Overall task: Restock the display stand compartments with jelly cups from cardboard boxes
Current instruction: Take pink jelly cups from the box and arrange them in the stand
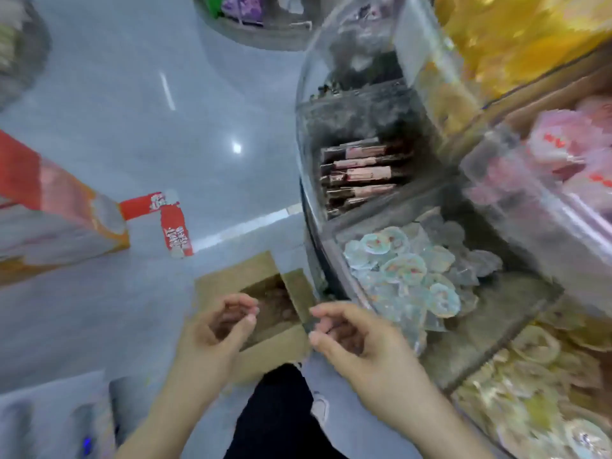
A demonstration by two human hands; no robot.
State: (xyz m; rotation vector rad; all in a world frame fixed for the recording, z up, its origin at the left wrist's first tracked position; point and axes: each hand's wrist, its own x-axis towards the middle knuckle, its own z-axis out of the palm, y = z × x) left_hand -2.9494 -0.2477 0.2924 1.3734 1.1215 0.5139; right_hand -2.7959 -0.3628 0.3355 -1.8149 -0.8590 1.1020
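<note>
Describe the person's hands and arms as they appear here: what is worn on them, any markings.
Both the left hand and the right hand are bare: no gloves, and no rings, watch or bracelet that the blurred picture shows. Both forearms are uncovered right down to the picture's lower edge, with no sleeve in view. No markings can be made out.

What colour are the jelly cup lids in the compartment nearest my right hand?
Pale teal-blue jelly cups, seen in the head view.

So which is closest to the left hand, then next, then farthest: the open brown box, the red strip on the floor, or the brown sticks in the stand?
From the left hand:
1. Open brown cardboard box, right under it.
2. Red strip, on the floor beyond.
3. Brown sticks, up right in the stand.
</note>
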